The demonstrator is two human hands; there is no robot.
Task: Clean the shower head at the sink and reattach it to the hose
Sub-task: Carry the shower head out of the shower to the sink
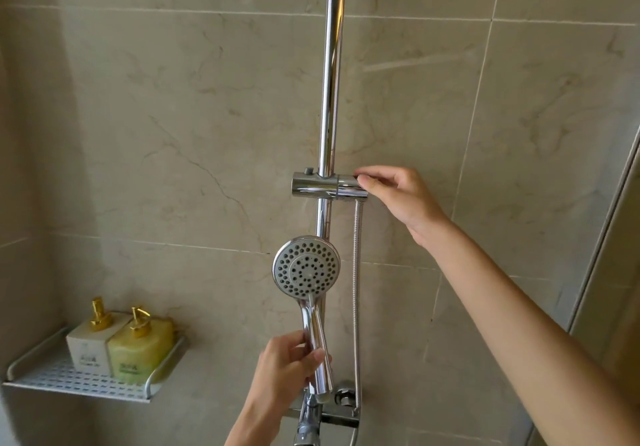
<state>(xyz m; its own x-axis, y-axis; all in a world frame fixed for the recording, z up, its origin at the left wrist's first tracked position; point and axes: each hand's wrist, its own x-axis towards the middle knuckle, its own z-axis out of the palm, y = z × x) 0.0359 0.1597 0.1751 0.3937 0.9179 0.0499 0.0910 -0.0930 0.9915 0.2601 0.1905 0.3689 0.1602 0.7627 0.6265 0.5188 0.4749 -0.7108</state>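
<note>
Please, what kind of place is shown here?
Most likely a bathroom shower stall: beige marble-look wall tiles, a vertical chrome slide rail with a round chrome shower head, and a white perforated shelf holding two gold-pump bottles.

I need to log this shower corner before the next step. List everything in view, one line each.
shower head: 1, chrome with grey face, held low in front of the rail
slide rail: 1, chrome, upright on the wall
holder bracket: 1, chrome, clamped on the rail
hose: 1, metal, hanging from the bracket's right end
mixer valve: 1, chrome, bottom centre
pump bottles: 2, white and yellow-green, gold pumps, on the shelf
shelf: 1, white perforated, lower left
left hand: grips the shower head's handle
right hand: pinches the bracket's right end
</note>
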